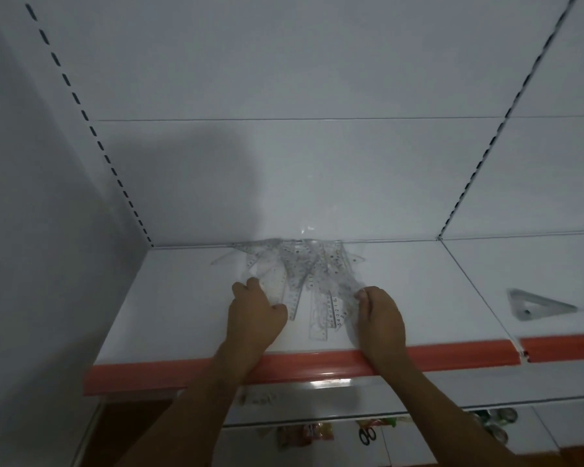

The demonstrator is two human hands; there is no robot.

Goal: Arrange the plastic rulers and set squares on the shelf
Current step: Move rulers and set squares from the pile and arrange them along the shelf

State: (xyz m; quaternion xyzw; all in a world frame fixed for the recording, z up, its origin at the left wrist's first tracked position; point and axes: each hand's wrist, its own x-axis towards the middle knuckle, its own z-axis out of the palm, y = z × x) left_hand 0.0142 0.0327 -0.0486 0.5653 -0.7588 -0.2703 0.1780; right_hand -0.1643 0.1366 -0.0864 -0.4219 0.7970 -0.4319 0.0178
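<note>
A loose heap of clear plastic rulers and set squares (300, 267) lies on the white shelf (169, 315), reaching back to the rear panel. My left hand (255, 313) rests on the heap's left side, fingers curled over a clear ruler (292, 299). At the heap's right edge, my right hand (380, 318) pinches a clear plastic piece (349, 291). Several straight rulers (321, 318) lie between the two hands, pointing toward the front edge.
A red strip (317, 364) runs along the shelf's front edge. On the neighbouring shelf section to the right lie two set squares (533, 303). Slotted uprights frame the bay. Lower shelves hold scissors (367, 434), tape rolls (496, 424) and small packets.
</note>
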